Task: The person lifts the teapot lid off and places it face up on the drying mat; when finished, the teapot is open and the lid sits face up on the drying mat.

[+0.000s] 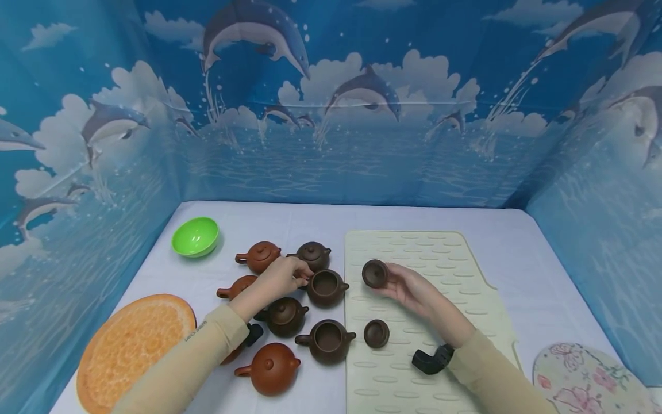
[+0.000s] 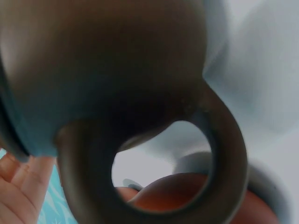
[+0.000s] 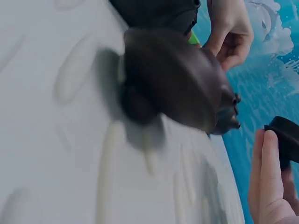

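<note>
My left hand (image 1: 284, 277) has curled fingers at the handle of a dark brown lidless teapot (image 1: 327, 294), pinching it; the handle is mostly hidden. In my right hand (image 1: 411, 289) is a small dark teapot lid (image 1: 374, 273), pinched at its edge with the hollow underside toward me. The right wrist view shows that lid (image 3: 287, 135) between fingers and thumb. A second lid (image 1: 376, 333) lies upside down on the pale mat. Beside it stands another lidless teapot (image 1: 328, 341). A dark lidded teapot (image 1: 283, 316) fills much of the left wrist view, its ring handle (image 2: 229, 135) close up.
Two dark lids' worth of space lies on the ridged mat (image 1: 414, 253). Around my left arm stand a dark lidded teapot (image 1: 313, 255) and reddish teapots (image 1: 271, 369). A green bowl (image 1: 195, 237), an orange round mat (image 1: 139, 351) and a floral pad (image 1: 589, 379) lie farther out.
</note>
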Demonstrator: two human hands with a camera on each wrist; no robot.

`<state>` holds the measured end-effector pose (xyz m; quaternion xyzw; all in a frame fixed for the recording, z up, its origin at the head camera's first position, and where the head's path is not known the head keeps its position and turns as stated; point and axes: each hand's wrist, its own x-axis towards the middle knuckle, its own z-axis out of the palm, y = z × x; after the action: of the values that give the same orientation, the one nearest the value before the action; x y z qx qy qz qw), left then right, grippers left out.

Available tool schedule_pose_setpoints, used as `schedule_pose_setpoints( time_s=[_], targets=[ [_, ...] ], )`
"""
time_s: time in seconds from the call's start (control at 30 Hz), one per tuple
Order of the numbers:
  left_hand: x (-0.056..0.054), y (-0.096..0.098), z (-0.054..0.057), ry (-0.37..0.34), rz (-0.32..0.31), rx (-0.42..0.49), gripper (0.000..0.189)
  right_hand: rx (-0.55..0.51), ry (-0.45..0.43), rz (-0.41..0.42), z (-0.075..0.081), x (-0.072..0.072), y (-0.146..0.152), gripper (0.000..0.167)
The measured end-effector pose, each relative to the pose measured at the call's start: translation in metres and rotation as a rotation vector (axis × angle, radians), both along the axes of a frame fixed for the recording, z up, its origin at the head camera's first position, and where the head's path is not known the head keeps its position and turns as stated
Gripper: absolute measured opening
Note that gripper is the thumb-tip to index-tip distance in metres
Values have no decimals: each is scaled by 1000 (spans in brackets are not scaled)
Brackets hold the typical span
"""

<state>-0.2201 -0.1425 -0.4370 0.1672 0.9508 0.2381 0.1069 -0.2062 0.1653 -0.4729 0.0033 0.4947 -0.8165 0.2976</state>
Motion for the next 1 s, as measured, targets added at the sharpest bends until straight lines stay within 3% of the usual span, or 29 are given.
schedule_pose_setpoints(
  time_s=[0.1,0.27,0.53,0.67,1.0],
  targets=[
    [1,1,0,2,6,7,14,88,33,-1,-3,3,4,39],
    [1,1,0,4,11,11,14,398,145,8,-8,7,8,59],
    [2,1,-1,5,11,9,14,817,267,-8,-9,12,3,50],
    [2,2,0,1,12,12,14,917,301,-24,-7,15,0,46],
    [2,0,-2,-6,20,4,15,1018,401,21,-4,19,-3,41]
  ],
)
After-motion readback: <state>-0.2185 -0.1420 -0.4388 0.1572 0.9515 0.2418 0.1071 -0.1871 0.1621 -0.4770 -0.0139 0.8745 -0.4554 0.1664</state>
